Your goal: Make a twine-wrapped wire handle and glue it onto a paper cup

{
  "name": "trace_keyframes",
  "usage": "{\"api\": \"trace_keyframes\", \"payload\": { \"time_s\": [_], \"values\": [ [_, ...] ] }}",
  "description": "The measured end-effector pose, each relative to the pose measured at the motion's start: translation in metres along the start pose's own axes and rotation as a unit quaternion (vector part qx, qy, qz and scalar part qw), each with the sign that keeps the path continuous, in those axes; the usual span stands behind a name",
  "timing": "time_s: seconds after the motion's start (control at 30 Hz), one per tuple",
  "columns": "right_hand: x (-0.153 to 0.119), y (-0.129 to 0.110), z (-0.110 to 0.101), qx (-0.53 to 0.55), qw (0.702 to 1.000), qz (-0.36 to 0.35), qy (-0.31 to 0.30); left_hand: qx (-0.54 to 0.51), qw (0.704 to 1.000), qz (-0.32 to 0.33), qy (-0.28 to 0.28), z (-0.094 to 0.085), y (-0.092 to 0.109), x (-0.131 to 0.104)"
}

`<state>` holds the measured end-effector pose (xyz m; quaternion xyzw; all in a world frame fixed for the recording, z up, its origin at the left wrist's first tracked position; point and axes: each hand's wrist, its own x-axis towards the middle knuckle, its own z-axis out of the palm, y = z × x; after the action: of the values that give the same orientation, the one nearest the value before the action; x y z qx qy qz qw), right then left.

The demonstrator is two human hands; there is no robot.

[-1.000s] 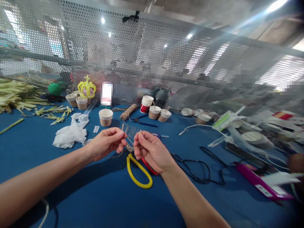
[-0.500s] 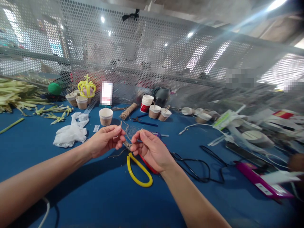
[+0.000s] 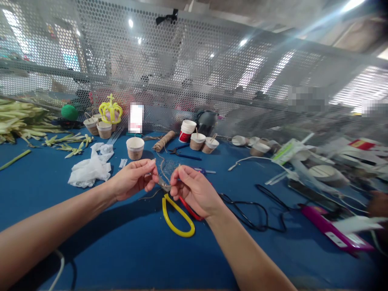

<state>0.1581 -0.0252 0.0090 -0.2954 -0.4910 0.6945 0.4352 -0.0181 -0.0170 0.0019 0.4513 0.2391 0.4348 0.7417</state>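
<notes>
My left hand (image 3: 136,178) is closed in a pinch, with a short tan end of twine (image 3: 154,160) showing above the thumb. A short gap to its right, my right hand (image 3: 192,188) also pinches a tan twine tip (image 3: 179,165) between thumb and fingers. Below and between the hands lie scissors with a yellow and red handle (image 3: 178,232), their blades partly covered by the fingers. A strand runs from the twine roll (image 3: 164,141) down toward the scissors. A paper cup wrapped in brown (image 3: 135,149) stands just beyond my left hand.
Crumpled white material (image 3: 91,171) lies left of my left forearm. Blue-handled pliers (image 3: 188,156) and wrapped cups (image 3: 197,142) sit farther back. A black cable (image 3: 251,218) and a purple box (image 3: 330,230) are at right. Perforated metal panels (image 3: 182,60) rise behind the table.
My hands have drawn slightly apart; the right hand moved a little to the right. Both still pinch, and the things on the table stay in place.
</notes>
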Motion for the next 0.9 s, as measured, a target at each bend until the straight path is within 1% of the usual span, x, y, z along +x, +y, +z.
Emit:
{"api": "trace_keyframes", "payload": {
  "time_s": [0.27, 0.37, 0.53, 0.9],
  "values": [
    [-0.0015, -0.0014, 0.0007, 0.0, 1.0, 0.001, -0.001, 0.001, 1.0, 0.0, -0.001, 0.0022, -0.0008, -0.0005],
    [-0.0011, -0.001, 0.0001, -0.003, 1.0, -0.002, 0.002, -0.001, 1.0, -0.001, -0.003, 0.0005, -0.0008, -0.0008],
    [0.0009, -0.0004, -0.0019, 0.007, 1.0, 0.009, 0.019, -0.015, 1.0, 0.006, 0.012, -0.0031, -0.0009, 0.001],
    [0.0016, -0.0006, -0.0029, 0.017, 1.0, 0.02, 0.004, -0.02, 1.0, 0.022, 0.008, -0.0032, -0.0004, 0.0018]
  ]
}}
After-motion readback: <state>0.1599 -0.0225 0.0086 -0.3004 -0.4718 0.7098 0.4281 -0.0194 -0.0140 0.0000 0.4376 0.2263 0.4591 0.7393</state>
